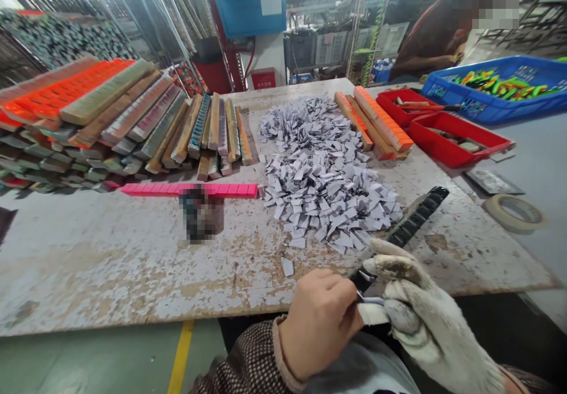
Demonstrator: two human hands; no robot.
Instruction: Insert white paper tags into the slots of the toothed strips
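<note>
A wooden bar with a black, segmented covering (pixel 419 217) slants over the table's front edge, its far end pointing up and right. My bare left hand (pixel 316 323) is closed around its near end. My right hand (pixel 429 317), in a white knitted glove, curls its fingers over the bar just beyond. A short pale strip (pixel 373 315) shows between the two hands, by the gloved thumb; what it belongs to is partly hidden. Beyond my hands lies a heap of small white tags (pixel 328 199). One loose tag (pixel 287 266) rests nearer the edge.
Colour-covered wooden bars (pixel 133 104) are stacked at left, with a pink bar (pixel 234 190) in front. Orange-covered bars (pixel 383 119) lie behind the heap. Red trays (pixel 456 155), a blue basket (pixel 496 107) and a tape roll (pixel 514 212) stand at right. A person (pixel 432 28) works beyond.
</note>
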